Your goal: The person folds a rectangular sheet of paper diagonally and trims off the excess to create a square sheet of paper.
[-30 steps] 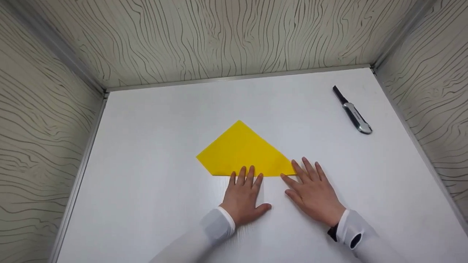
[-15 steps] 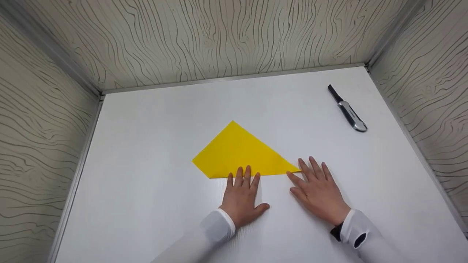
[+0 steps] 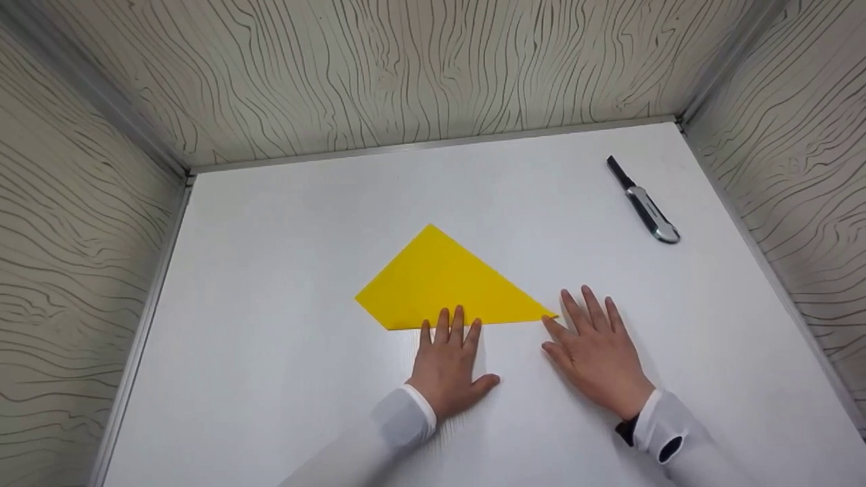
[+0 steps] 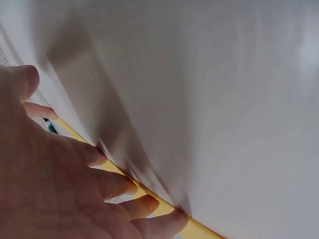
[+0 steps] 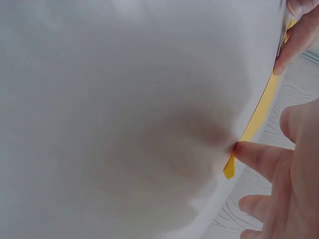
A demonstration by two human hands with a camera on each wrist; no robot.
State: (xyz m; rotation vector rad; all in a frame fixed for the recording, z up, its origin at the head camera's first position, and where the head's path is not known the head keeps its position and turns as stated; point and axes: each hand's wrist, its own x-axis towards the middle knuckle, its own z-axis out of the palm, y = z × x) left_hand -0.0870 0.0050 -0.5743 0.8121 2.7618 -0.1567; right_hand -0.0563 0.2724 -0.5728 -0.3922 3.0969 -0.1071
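Note:
A folded sheet of yellow paper (image 3: 433, 277) lies flat on the white table, its straight folded edge toward the person. My left hand (image 3: 448, 372) rests with spread fingers on that near edge, around its middle. My right hand (image 3: 599, 358) is spread out at the paper's right-hand tip, the index fingertip on the narrow point and the other fingers past it on the table. In the left wrist view, fingertips line up along the yellow edge (image 4: 199, 230). The right wrist view has the index finger (image 5: 261, 157) pressing close to the paper's narrow tip (image 5: 229, 169).
A utility knife (image 3: 651, 213) with a black and silver handle lies at the back right of the white table (image 3: 270, 237). Panels with a wood-grain pattern (image 3: 406, 74) enclose the table at the back and both sides.
My right hand has slid rightward along the folded edge to the paper's tip, exposing more of it. The left hand keeps its place. The whole view has shifted slightly.

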